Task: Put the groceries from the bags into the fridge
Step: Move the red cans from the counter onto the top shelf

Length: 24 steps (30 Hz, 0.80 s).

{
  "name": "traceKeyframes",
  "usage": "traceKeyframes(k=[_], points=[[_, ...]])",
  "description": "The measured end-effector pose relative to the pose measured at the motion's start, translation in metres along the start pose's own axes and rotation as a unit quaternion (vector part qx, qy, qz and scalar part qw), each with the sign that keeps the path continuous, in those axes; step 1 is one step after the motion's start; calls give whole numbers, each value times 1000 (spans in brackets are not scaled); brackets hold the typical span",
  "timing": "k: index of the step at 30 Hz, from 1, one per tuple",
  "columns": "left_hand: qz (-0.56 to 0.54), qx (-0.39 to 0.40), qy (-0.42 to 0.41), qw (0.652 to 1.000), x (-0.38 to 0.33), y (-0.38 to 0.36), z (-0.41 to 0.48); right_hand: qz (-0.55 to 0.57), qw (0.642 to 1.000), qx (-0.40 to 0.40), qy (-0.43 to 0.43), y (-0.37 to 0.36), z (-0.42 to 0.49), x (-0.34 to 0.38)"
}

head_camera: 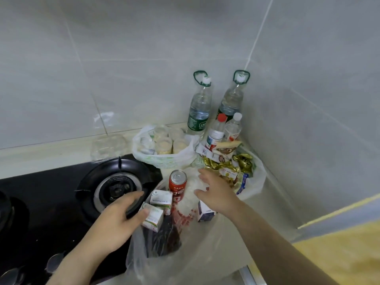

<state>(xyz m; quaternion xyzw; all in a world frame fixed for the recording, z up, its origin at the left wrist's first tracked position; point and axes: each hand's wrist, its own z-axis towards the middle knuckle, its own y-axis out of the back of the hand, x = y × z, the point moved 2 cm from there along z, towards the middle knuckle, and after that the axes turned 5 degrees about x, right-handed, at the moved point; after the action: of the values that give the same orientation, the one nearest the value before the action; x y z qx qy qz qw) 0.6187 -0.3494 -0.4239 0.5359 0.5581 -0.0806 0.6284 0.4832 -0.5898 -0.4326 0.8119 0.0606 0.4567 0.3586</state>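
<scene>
Groceries crowd the tiled corner of a pale cream counter, all of them in or beside plastic bags. Nearest the camera a thin clear plastic bag lies open. At its mouth a red drinks can stands upright, with two small white-and-green cartons just to its left and a dark red packet below them. A white-and-blue carton sits by the right side; whether it is inside the bag cannot be told.

The left hand is open with fingers spread, and one fingertip rests against the nearer of the white-and-green cartons. The hand reaches across the edge of a black glass gas hob, whose round burner lies close beside the bag. The right hand is also open, fingers splayed and holding nothing, above crumpled white plastic between the can and the heap on the right. Whether it touches that plastic cannot be told.

Behind the can a white plastic bag with green print holds several pale lidded cups. To the right a second pale bag is piled with gold-foil packets. Two tall clear water bottles with green labels and carry handles stand against the wall in the corner. In front of them stand a small red-capped bottle and a small white-capped bottle. A clear plastic tub sits by the wall behind the burner.
</scene>
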Motion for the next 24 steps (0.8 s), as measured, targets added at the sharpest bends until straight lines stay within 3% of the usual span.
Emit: traceKeyframes(k=[10, 19, 24], points=[[48, -36, 60, 996, -1, 5, 21, -88, 985, 119, 92, -9, 80, -4], [68, -58, 112, 990, 7, 12, 13, -42, 982, 147, 111, -21, 97, -12], [58, -62, 106, 991, 5, 12, 3, -10, 988, 111, 111, -18, 87, -16]])
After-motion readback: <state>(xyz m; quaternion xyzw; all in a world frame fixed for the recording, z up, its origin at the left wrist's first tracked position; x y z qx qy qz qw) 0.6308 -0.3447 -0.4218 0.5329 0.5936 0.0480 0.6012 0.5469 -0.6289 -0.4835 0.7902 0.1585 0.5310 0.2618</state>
